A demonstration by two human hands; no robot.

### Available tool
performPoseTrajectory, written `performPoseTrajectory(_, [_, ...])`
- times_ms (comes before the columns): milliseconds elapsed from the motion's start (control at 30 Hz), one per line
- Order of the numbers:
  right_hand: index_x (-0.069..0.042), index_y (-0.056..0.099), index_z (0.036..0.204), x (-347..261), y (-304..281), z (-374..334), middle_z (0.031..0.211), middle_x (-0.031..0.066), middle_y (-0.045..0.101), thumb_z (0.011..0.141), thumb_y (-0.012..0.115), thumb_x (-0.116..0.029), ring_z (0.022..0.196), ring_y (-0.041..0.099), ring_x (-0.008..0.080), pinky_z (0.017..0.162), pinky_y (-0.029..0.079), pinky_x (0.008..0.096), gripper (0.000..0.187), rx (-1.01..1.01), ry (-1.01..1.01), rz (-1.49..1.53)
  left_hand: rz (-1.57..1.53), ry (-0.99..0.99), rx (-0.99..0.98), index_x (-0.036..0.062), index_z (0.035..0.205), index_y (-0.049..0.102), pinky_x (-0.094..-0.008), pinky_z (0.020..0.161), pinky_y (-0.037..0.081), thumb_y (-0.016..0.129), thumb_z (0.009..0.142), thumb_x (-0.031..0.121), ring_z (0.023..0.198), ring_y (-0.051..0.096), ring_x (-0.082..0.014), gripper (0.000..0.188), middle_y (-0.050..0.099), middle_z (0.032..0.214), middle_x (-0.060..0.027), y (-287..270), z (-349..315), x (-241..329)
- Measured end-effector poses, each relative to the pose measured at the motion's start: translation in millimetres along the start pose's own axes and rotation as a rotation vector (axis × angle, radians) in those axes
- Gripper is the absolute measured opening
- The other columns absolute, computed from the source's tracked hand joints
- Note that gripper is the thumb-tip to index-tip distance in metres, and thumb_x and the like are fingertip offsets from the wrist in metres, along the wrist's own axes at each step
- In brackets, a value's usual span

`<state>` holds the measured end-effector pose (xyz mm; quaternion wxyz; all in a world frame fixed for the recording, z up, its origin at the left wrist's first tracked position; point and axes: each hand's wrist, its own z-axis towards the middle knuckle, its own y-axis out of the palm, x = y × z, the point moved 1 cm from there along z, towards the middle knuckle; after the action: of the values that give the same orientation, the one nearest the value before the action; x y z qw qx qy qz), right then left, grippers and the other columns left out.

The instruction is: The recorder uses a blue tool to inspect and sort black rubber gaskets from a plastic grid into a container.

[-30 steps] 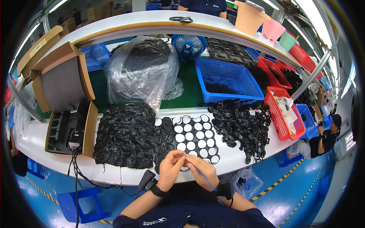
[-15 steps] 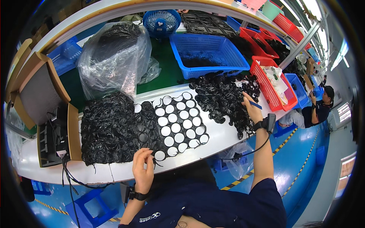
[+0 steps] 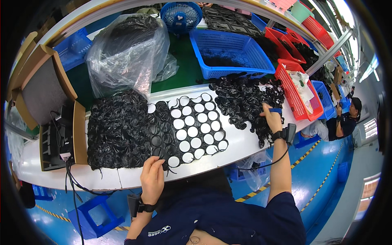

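Observation:
My left hand [image 3: 152,179] is at the table's near edge, its fingers drawn together at the lower corner of a black ring lattice [image 3: 178,131]. Whether a small black piece is pinched there, I cannot make out. White shows through several round holes of the lattice; its left columns are covered with black discs [image 3: 156,141]. My right hand [image 3: 272,118] is closed around a slim blue pen-shaped tool [image 3: 276,110]. Its fingertips reach into a loose pile of round black pieces [image 3: 241,100] to the right of the lattice.
Left of the lattice lies a thick black stack [image 3: 118,134], beside an open cardboard box [image 3: 80,134] with cables. Behind stand a clear plastic bag [image 3: 122,57], blue fan [image 3: 181,18], blue basket [image 3: 232,72] and red basket [image 3: 296,96]. A co-worker [image 3: 345,122] sits far right.
The table scene has shifted slightly up and right in view. My left fingers have closed together at the lattice corner. The blue tool in my right hand has turned to lie more level.

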<state>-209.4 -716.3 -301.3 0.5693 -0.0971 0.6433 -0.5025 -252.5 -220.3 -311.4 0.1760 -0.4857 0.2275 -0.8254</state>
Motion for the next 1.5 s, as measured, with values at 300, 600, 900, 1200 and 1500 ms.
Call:
performPoseTrajectory(300, [-0.001,0.069,0.11,-68.3,-1.2,-20.6,0.097,0.0182,0.069,0.1,0.052,-0.03,0.09,0.064,0.0304,0.081,0.048,0.0371,0.035,0.292,-0.247,-0.09,0.035,0.02,0.059,-0.0038,0.098,0.066,-0.0387,0.078,0.052,0.061,0.082,-0.01,0.091,0.063,-0.0333,0.018,0.064,0.101,-0.0172,-7.6,-4.4,-9.0])
performPoseTrajectory(600, [-0.001,0.071,0.104,-171.8,128.4,-169.0,0.082,0.0113,0.067,0.089,0.065,-0.008,0.073,0.063,0.023,0.066,0.048,0.0313,0.017,-0.406,-0.429,0.491,0.28,0.114,0.025,-0.0004,0.106,0.067,-0.0447,0.096,0.043,0.063,0.08,-0.004,0.109,0.059,-0.0303,0.026,0.064,0.111,-0.0118,-7.0,3.6,-16.4])
performPoseTrajectory(900, [-0.003,0.071,0.098,-194.2,171.3,-207.6,0.085,0.0125,0.071,0.087,0.067,-0.01,0.076,0.066,0.0252,0.067,0.051,0.0326,0.014,-0.413,-0.4,0.548,0.532,0.118,-0.165,0.0036,0.13,0.056,-0.056,0.112,0.025,0.061,0.09,0.018,0.135,0.042,-0.0252,0.042,0.052,0.138,-0.0083,16.3,12.6,-34.0])
performPoseTrajectory(1200, [-0.003,0.071,0.099,-189.0,177.7,-207.3,0.084,0.0122,0.07,0.088,0.067,-0.01,0.074,0.066,0.0247,0.066,0.051,0.0316,0.014,-0.431,-0.361,0.572,0.561,0.109,-0.177,0.0044,0.132,0.054,-0.0558,0.113,0.023,0.061,0.091,0.024,0.136,0.04,-0.0237,0.046,0.05,0.141,-0.0068,17.0,8.2,-40.2])
performPoseTrajectory(1500, [-0.004,0.065,0.107,-206.0,172.9,-209.8,0.107,0.0115,0.063,0.082,0.065,-0.012,0.103,0.058,0.0271,0.089,0.04,0.0427,0.025,-0.12,-1.005,-0.043,0.56,0.115,-0.189,0.0038,0.132,0.055,-0.0563,0.113,0.023,0.061,0.091,0.024,0.136,0.04,-0.024,0.046,0.051,0.14,-0.0071,19.6,10.6,-38.8])
